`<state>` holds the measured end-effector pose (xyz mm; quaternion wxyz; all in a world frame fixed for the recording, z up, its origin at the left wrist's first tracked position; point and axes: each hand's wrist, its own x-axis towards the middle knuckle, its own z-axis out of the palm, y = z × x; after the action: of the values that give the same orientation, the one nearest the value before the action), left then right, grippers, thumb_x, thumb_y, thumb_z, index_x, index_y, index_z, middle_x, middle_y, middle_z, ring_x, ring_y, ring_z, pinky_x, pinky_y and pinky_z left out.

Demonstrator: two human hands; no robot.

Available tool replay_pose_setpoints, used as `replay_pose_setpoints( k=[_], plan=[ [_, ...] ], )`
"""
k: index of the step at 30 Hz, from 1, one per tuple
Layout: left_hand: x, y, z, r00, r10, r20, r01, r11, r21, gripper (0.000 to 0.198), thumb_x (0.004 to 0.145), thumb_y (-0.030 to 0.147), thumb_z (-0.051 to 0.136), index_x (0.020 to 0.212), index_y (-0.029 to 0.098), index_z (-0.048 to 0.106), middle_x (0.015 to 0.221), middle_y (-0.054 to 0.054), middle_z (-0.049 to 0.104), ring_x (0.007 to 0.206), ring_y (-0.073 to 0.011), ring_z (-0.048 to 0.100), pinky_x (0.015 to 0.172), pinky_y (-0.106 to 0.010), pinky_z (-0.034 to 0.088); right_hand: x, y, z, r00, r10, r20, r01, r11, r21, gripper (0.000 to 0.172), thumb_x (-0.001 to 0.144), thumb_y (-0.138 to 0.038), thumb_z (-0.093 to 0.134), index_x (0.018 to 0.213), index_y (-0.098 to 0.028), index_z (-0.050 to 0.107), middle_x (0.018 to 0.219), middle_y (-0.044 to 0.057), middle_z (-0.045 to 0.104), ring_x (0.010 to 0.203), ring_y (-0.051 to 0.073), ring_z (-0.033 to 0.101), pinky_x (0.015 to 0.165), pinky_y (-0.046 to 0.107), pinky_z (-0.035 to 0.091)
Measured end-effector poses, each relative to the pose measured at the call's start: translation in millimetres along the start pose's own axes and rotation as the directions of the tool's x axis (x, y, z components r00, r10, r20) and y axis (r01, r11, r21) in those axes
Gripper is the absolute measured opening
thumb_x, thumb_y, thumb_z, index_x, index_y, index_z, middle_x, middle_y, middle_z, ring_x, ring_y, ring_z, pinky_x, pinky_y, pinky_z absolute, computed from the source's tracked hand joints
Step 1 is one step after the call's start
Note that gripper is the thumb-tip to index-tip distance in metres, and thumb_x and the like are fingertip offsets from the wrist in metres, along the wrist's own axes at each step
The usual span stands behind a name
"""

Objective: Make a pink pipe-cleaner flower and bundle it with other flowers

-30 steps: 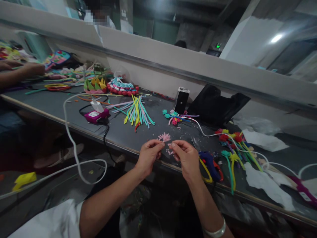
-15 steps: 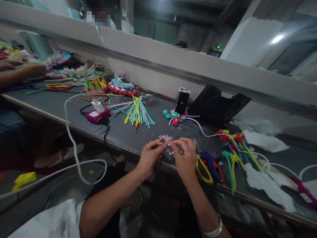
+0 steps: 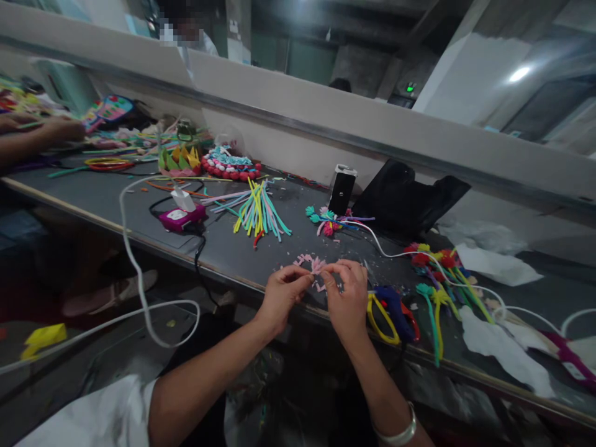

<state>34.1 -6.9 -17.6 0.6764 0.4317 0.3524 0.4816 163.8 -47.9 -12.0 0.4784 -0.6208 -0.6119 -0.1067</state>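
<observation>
Between my two hands, near the table's front edge, is a small pink fuzzy flower (image 3: pixel 317 266) that looks made of pipe cleaner. My left hand (image 3: pixel 286 290) pinches it low on its left side with thumb and forefinger. From the other side my right hand (image 3: pixel 347 295) pinches it too, the fingertips of both hands almost meeting. Short pink clippings (image 3: pixel 302 259) lie on the table just behind the fingers. Close to my right wrist are yellow-handled scissors (image 3: pixel 384 320), partly beneath a dark blue item (image 3: pixel 393 310).
Yellow, teal and lilac pipe cleaners (image 3: pixel 261 211) lie fanned out left of centre. A phone (image 3: pixel 342 191) stands upright behind finished fuzzy flowers (image 3: pixel 329 222). White cables cross the table (image 3: pixel 223 261) and hang over its edge. At far left, another person's hands (image 3: pixel 56 131) work.
The pink flower between my fingers has turned slightly, its tips now bunched closer and shifted a little right. Both hands stay in nearly the same place.
</observation>
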Motion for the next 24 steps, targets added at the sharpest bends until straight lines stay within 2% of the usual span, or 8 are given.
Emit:
replay_pose_setpoints(
  k=[24],
  plan=[
    [-1.3,-0.4,-0.2,1.000,0.014,0.022,-0.015,0.999,0.045,0.014,0.065,0.028,0.074,0.069,0.015,0.069,0.056,0.003,0.053,0.049,-0.0073,0.041,0.045,-0.019,0.029,-3.3,-0.3,5.3,1.000,-0.001,-0.015,0.000,0.999,-0.045,0.016,0.092,-0.031,0.054,0.084,-0.020,0.064,0.089,0.005,0.061,0.097,0.022,0.052,0.087,0.037,0.039]
  ],
)
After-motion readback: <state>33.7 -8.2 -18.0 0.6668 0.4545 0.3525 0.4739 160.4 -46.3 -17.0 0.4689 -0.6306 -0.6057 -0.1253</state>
